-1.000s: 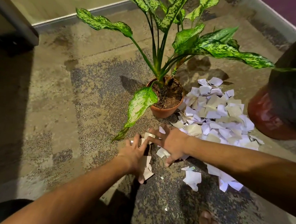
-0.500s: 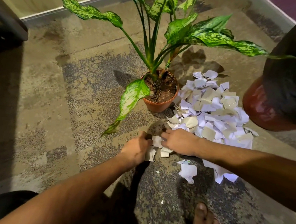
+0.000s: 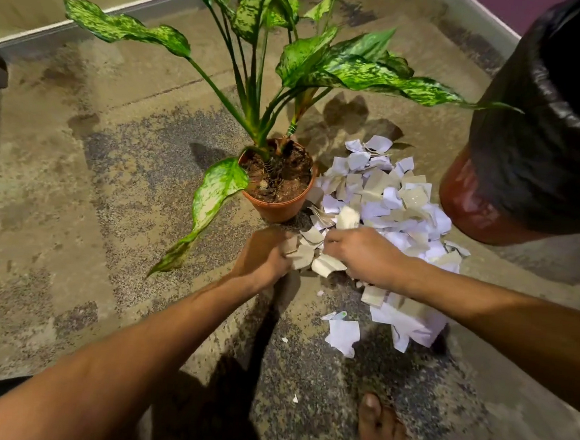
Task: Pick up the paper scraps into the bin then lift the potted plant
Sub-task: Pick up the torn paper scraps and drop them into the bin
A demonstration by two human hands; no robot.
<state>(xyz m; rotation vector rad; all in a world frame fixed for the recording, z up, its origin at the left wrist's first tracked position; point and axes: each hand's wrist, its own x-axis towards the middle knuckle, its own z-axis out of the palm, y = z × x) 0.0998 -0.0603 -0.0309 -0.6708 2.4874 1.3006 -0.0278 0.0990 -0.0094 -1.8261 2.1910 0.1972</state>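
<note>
step: scooping paper scraps [image 3: 382, 205], bin part nowhere near done
left hand [image 3: 265, 256]: curled round a few scraps
right hand [image 3: 361, 255]: fingers bunched on scraps at the pile's near edge
pile: on the floor, touching the potted plant [image 3: 277, 181]
bin [image 3: 541, 141]: just right of the pile
next: probably lift the handful, carry right, drop in

Over the last second the two hands have closed in on each other — a second ago they lay spread flat on the floor, apart. Now the left hand [image 3: 265, 256] and the right hand [image 3: 358, 255] have drawn together just in front of the potted plant [image 3: 277, 184], fingers curled round a clump of paper scraps [image 3: 308, 255] gathered between them — scraps that earlier lay loose under the palms.
</note>
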